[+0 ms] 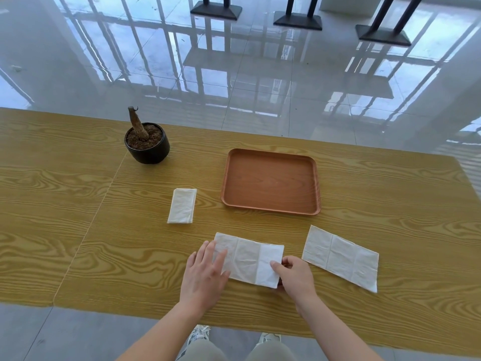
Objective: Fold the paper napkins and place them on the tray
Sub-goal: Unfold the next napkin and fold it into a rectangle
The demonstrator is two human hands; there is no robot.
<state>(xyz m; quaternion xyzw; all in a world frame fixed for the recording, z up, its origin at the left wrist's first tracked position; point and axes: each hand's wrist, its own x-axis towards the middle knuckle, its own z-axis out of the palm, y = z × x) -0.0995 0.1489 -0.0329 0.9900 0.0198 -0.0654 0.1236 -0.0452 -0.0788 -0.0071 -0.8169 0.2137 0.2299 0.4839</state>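
An unfolded white napkin (250, 259) lies flat near the table's front edge. My left hand (204, 272) rests flat on its left end with fingers spread. My right hand (292, 276) pinches the napkin's right end, thumb on top. A second unfolded napkin (341, 257) lies to the right, untouched. A small stack of folded napkins (182, 205) sits further left. The brown tray (270, 207) stands behind them with nothing in it.
A black pot with soil and a bare stem (147, 144) stands at the back left of the wooden table (65, 217). Glossy tiled floor and dark table bases lie beyond the far edge. My knees and shoes show below the near edge.
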